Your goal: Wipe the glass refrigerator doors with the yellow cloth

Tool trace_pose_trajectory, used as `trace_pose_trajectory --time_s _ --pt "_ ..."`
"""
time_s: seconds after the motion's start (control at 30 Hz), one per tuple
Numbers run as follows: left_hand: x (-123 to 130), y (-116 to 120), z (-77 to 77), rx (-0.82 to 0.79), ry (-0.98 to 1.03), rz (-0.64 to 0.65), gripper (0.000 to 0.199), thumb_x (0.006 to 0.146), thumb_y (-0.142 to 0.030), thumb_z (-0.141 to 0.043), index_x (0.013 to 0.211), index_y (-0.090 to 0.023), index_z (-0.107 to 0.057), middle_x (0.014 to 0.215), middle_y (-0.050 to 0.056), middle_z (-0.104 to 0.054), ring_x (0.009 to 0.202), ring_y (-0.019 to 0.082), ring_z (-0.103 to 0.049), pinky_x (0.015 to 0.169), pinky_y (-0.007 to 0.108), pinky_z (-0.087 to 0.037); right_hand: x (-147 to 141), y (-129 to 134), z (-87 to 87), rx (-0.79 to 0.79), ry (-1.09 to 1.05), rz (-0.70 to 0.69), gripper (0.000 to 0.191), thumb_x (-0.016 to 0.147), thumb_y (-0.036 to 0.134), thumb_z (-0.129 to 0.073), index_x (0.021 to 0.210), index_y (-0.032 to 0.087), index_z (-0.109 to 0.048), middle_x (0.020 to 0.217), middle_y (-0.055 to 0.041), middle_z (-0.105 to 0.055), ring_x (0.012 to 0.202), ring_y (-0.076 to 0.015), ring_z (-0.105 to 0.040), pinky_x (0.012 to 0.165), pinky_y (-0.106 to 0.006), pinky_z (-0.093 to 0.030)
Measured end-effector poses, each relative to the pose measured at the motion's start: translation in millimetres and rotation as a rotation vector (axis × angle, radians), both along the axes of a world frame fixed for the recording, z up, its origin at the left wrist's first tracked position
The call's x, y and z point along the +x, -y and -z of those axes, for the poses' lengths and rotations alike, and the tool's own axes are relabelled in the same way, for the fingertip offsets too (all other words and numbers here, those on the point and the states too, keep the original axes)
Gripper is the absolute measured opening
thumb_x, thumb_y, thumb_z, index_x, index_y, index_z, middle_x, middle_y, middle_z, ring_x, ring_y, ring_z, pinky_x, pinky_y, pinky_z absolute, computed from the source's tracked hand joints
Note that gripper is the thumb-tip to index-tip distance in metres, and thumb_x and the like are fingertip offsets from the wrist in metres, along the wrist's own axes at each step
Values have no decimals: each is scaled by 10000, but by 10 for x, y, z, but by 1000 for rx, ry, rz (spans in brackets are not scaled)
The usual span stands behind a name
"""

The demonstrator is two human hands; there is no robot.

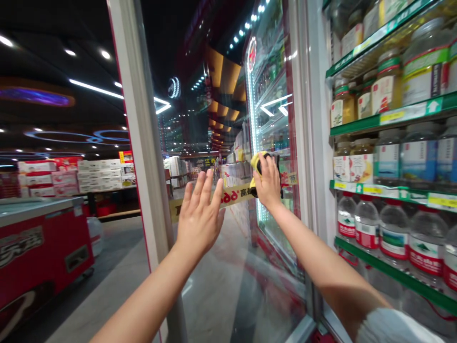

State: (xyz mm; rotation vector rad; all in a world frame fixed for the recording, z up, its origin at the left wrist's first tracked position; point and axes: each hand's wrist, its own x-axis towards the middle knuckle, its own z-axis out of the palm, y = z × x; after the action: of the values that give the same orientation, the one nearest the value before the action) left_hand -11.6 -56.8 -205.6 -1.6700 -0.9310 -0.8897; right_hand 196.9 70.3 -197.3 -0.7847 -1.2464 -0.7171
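Observation:
An open fridge door with a glass pane (228, 257) fills the middle of the head view. My left hand (202, 209) is raised flat with its fingers apart, at the pane's left part near the frame; whether it touches the glass I cannot tell. Under my right hand (268, 183) a yellow and black cloth (255, 163) is pressed against the pane, its edges showing around the fingers. A yellow sticker strip (232, 196) with red and black lettering runs across the glass between and behind my hands.
At right, fridge shelves (392, 191) hold several drink bottles (396, 231). The door's pale frame (137, 119) stands left of the pane. Beyond it are a red chest freezer (43, 257) and stacked cartons (100, 175).

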Motion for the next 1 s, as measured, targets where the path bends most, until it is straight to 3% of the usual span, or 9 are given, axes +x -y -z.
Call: trace_pose_trajectory --time_s 0.17,0.27,0.4,0.5,0.6,0.73,0.83,0.9,1.0 --pt "39 20 18 2 -16 18 827 922 -363 -624 1614 -248 -187 1681 122 -161 1558 320 -122 1259 579 -184 38 37 450 -30 -21 35 592 1022 347 -390 1593 264 -263 1542 -179 -434 1505 -317 -322 1134 -562 -398" --pt "31 29 8 28 -27 32 933 878 -365 -695 1621 -268 -138 1680 123 -170 1557 335 -133 1256 592 -179 48 65 308 -81 135 86 578 1011 318 -419 1577 263 -315 1583 -128 -405 1533 -281 -273 1181 -481 -364" --pt "-14 -9 -29 47 -37 31 1048 814 -326 -775 1621 -298 -108 1679 123 -180 1554 339 -151 1256 589 -183 399 -179 135 -70 6 79 552 1026 348 -374 1566 249 -328 1569 -138 -435 1503 -265 -341 1162 -482 -388" --pt "-45 -48 -39 39 -35 44 1061 812 -294 -774 1618 -337 -86 1686 99 -157 1553 345 -147 1253 602 -187 592 -341 415 -59 -184 61 563 1029 376 -353 1566 210 -322 1499 -207 -497 1437 -303 -440 1098 -554 -439" --pt "15 -72 -9 48 4 83 998 871 -210 -679 1610 -376 -29 1695 53 -81 1555 351 -109 1247 643 -155 519 -317 634 -82 -145 67 568 1025 343 -371 1573 203 -316 1508 -211 -485 1455 -312 -414 1117 -549 -426" --pt "314 -69 68 55 65 97 941 891 -55 -529 1598 -343 22 1684 65 23 1550 359 19 1225 699 -102 447 -246 223 -102 67 32 549 1018 320 -399 1562 267 -346 1572 -106 -439 1530 -266 -282 1201 -471 -343" --pt "567 -68 102 -94 105 -75 913 837 -83 -662 1580 -343 -198 1673 110 -82 1519 420 88 1126 815 -21 653 -345 -142 -138 -35 8 545 1024 353 -366 1559 245 -347 1588 -108 -418 1521 -257 -299 1210 -466 -326" --pt "658 -85 107 -203 115 -165 1001 705 -160 -844 1530 -387 -325 1668 110 -120 1494 464 123 1058 861 7 795 -436 -123 -167 -141 -9 556 1025 368 -346 1562 222 -334 1589 -129 -412 1508 -262 -324 1204 -481 -332" --pt "665 -135 117 -228 85 -174 1204 509 -223 -972 1509 -431 -335 1673 102 -58 1478 487 156 1031 872 1 805 -475 192 -197 -232 -5 562 1023 367 -339 1559 200 -339 1574 -162 -420 1493 -290 -346 1184 -518 -349"
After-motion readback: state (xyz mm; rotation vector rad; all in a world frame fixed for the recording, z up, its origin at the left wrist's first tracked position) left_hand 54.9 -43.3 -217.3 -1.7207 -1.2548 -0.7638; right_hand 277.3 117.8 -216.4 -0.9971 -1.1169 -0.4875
